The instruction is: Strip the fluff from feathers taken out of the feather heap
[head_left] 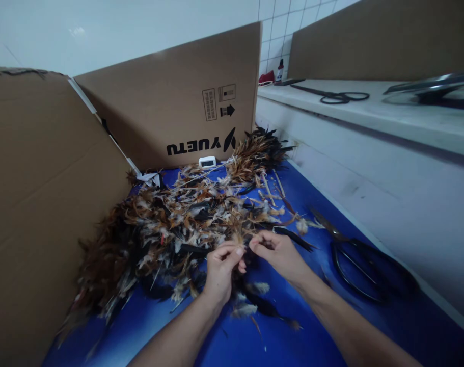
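My left hand [224,266] is closed, its thumb and fingers pinched on a light brown, fluffy feather [238,237] that points away from me. Close beside it on the right, my right hand [276,253] is closed too, thumb against fingertips; whatever lies between them is too small to make out. Beyond and to the left of both hands spreads a large heap of loose feathers [155,224], brown, black and whitish. A few stray feathers [262,303] lie on the blue surface just below my hands.
Large black-handled scissors [354,260] lie at the right on the blue tabletop [293,336]. A bundle of brown and black feathers [258,153] rests at the back, near a small white digital device [207,162]. Cardboard panels [159,97] stand behind and left. A white ledge [392,109] bears another pair of scissors [338,97].
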A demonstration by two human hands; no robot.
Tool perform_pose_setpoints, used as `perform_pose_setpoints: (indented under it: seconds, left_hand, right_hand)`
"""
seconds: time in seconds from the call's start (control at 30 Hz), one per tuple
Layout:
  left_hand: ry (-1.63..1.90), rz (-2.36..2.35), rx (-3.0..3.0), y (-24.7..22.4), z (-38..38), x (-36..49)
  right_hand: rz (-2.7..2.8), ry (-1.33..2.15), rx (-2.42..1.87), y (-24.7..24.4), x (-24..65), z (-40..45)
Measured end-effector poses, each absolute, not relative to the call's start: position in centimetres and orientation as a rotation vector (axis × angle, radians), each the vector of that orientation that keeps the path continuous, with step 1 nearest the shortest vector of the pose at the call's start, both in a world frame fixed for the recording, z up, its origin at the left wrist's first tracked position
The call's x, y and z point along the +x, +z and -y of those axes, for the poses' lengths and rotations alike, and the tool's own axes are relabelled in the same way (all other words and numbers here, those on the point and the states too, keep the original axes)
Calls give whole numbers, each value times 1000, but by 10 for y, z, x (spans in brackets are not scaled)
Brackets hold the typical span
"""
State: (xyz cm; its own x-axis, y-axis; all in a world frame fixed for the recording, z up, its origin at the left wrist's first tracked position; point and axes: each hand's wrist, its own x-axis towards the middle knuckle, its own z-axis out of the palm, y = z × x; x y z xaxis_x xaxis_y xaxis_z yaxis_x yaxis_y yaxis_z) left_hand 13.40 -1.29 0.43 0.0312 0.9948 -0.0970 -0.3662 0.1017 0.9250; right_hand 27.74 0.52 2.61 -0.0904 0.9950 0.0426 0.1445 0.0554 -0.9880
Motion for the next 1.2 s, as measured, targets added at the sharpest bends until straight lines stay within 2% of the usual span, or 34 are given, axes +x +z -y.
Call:
perform_pose_setpoints:
  seconds: [0.27, 0.9, 1.2]
  left_hand:
    - [1259, -965, 915, 6, 15, 135]
    - [1373, -994, 823, 4, 10, 132]
    - [1350, -980, 741, 6, 10, 134]
  right_hand:
    - [1539, 1111, -1245, 17, 277, -5]
    - [1425, 1138, -1299, 24, 286, -8]
    - [1195, 1305, -1145, 25, 283, -6]
